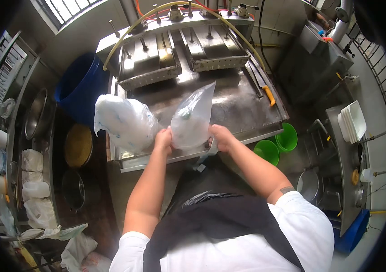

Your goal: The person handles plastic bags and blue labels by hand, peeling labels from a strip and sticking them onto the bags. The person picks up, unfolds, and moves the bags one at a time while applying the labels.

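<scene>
A clear plastic bag (193,118) with pale contents in its lower part stands upright at the front edge of a steel machine table (242,109). My left hand (163,139) grips its lower left side and my right hand (220,137) grips its lower right side. A bundle of filled or crumpled clear bags (122,121) lies on the table just left of my left hand. Two hinged metal press lids (184,52) stand raised at the back of the table.
A yellow-handled knife (267,93) lies at the table's right edge. Two green buckets (278,144) sit on the floor to the right, a blue barrel (79,86) at back left. Pots and bowls (77,147) line the left; white trays (353,120) are stacked on the right.
</scene>
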`<state>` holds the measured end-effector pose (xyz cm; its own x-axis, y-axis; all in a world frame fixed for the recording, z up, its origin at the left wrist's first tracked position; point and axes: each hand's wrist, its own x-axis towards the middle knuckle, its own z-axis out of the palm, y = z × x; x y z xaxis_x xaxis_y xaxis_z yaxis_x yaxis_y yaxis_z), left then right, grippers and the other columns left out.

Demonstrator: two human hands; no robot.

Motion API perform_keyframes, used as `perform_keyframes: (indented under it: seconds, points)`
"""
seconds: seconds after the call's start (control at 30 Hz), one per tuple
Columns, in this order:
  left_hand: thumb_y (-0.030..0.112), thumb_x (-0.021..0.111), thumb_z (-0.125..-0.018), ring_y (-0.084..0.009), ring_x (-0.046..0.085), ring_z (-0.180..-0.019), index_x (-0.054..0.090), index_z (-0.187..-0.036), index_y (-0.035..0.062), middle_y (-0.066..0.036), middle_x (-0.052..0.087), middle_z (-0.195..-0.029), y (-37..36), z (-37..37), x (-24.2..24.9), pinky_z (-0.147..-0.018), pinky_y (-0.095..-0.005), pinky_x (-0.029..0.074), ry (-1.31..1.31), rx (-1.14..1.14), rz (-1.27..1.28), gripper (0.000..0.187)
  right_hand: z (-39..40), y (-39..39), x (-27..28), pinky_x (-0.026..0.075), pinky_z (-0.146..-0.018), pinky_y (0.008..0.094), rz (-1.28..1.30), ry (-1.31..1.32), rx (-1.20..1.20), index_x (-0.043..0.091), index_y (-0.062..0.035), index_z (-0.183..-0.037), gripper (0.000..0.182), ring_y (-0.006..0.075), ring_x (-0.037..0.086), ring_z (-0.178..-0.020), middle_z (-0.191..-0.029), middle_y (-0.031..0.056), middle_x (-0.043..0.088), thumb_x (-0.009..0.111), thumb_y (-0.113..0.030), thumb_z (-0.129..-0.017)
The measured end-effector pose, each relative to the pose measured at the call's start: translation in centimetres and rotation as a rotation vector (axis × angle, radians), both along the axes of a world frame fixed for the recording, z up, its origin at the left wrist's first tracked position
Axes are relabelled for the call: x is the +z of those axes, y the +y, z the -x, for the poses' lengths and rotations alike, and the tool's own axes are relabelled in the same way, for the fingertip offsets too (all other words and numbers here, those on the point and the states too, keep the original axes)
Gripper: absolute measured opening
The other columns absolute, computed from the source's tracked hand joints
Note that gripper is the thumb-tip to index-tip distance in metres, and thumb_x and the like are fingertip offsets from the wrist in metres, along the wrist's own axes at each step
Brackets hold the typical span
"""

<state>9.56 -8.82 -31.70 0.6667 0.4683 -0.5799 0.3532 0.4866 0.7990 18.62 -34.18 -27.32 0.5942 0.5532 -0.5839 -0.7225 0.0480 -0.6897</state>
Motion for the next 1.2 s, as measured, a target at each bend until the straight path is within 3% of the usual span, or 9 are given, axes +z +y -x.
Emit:
perform_keyframes:
  seconds: [0.2,0.43,0.53,0.6,0.73,0.8,0.87,0.9,1.2]
  points:
    - [0.022,0.057,-0.108,-0.0213,0.07,-0.097,0.066,-0.12,0.0038,-0.008,0.073,-0.11,-0.1,0.1,3.2,-0.084,-0.0411,0.058,-0.142,0.012,-0.009,0.023,-0.1,-0.9,5.9,0.055,-0.062,0.0337,-0.339,-0.132,0.101,0.062,-0.0092,-0.102,0.024,0.0141,0.062,-0.069,-0.09,0.0028,0.066,0.074,-0.03,-0.102]
    - [0.026,0.054,-0.11,-0.0214,0.068,-0.109,0.066,-0.128,0.0035,-0.008,0.073,-0.118,0.4,1.3,0.1,-0.095,-0.038,0.054,-0.071,0.08,0.034,0.031,0.4,-0.8,-0.2,0.054,-0.067,0.0317,0.076,-0.327,0.246,0.066,-0.0046,-0.1,0.019,0.0136,0.062,-0.069,-0.091,0.0049,0.069,0.074,-0.021,-0.1]
    - [0.044,0.052,-0.112,-0.0252,0.065,-0.121,0.06,-0.138,-0.0007,-0.012,0.069,-0.13,0.2,4.7,2.5,-0.106,-0.039,0.049,-0.015,0.031,-0.216,0.052,-0.6,-2.1,1.4,0.053,-0.072,0.0309,-0.001,-0.381,0.105,0.067,-0.0033,-0.109,0.023,0.0124,0.063,-0.075,-0.096,0.0042,0.069,0.076,-0.022,-0.099]
    - [0.069,0.056,-0.102,-0.0301,0.054,-0.138,0.037,-0.16,0.0008,-0.017,0.054,-0.153,-1.2,7.3,7.0,-0.113,-0.0463,0.043,-0.422,0.03,-0.531,0.092,-1.7,-2.6,4.4,0.055,-0.081,0.0294,-0.02,-0.614,0.188,0.063,-0.0042,-0.135,0.045,0.0099,0.064,-0.094,-0.117,0.0024,0.069,0.079,-0.021,-0.096]
    - [0.086,0.063,-0.083,-0.0382,0.026,-0.159,0.013,-0.167,-0.0036,-0.024,0.021,-0.173,-5.8,9.1,12.7,-0.128,-0.048,0.025,-0.775,-0.27,-1.149,0.133,-1.7,-1.2,7.4,0.055,-0.095,0.0315,-0.153,-0.624,0.326,0.058,-0.0034,-0.145,0.055,0.0129,0.065,-0.111,-0.127,0.0033,0.068,0.078,-0.015,-0.095]
    - [0.085,0.058,-0.088,-0.0401,0.033,-0.155,0.02,-0.165,-0.0043,-0.026,0.029,-0.169,-8.7,8.6,11.8,-0.127,-0.048,0.028,-0.732,-0.309,-1.222,0.124,-0.7,0.4,6.9,0.054,-0.1,0.0316,-0.187,-0.603,0.44,0.058,-0.0027,-0.145,0.054,0.0126,0.064,-0.117,-0.13,0.0041,0.068,0.076,-0.01,-0.095]
    - [0.083,0.054,-0.092,-0.0419,0.041,-0.149,0.03,-0.161,-0.0051,-0.029,0.04,-0.161,-10.3,7.8,8.2,-0.124,-0.0484,0.031,-0.57,-0.372,-0.87,0.115,2.1,1.8,2.3,0.055,-0.098,0.0309,0.04,-1.012,0.527,0.063,-0.0042,-0.141,0.049,0.0112,0.065,-0.113,-0.129,0.0049,0.069,0.075,-0.006,-0.093]
    - [0.083,0.054,-0.092,-0.0419,0.041,-0.149,0.03,-0.161,-0.0051,-0.029,0.04,-0.161,-10.4,8.2,7.9,-0.124,-0.0484,0.031,-0.566,-0.368,-0.864,0.115,2.8,1.7,1.8,0.055,-0.098,0.0303,-0.249,-0.378,0.319,0.065,-0.0057,-0.138,0.042,0.0116,0.067,-0.112,-0.129,0.0062,0.07,0.073,-0.006,-0.097]
    - [0.08,0.026,-0.103,-0.0438,0.045,-0.144,0.049,-0.148,-0.0079,-0.03,0.054,-0.149,-7.0,9.7,1.5,-0.123,-0.0491,0.031,-0.385,-0.306,-0.79,0.102,2.9,-3.1,-0.3,0.048,-0.109,0.0316,0.063,-0.801,0.43,0.059,-0.0027,-0.149,0.045,0.0128,0.059,-0.127,-0.141,0.0071,0.065,0.063,-0.018,-0.107]
